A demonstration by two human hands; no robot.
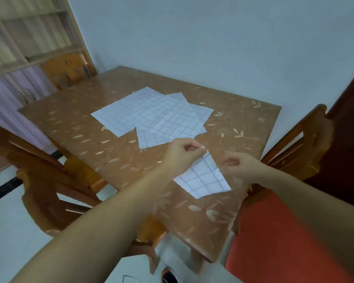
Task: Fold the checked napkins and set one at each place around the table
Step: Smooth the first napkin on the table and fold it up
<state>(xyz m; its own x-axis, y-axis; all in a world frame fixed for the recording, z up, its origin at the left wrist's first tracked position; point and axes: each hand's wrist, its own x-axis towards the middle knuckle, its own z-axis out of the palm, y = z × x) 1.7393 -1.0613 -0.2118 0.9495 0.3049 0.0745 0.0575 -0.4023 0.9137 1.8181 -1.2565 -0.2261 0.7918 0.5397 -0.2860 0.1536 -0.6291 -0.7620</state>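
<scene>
The left hand (183, 153) pinches the top corner of a thin, white, grid-checked napkin (204, 177), which hangs as a limp, creased sheet between both hands. The right hand (240, 165) is curled at its right edge; whether it grips is unclear through blur. Beyond the hands, about four flat napkins lie overlapped in a loose pile (151, 115) on the glossy brown leaf-patterned bench (90, 139). Three wooden chairs show: one left (41, 166), one right with a red seat (274, 237), one far left (67, 68).

Left hand (182, 154) fingers pinched shut; right hand (238, 165) loosely curled.
</scene>
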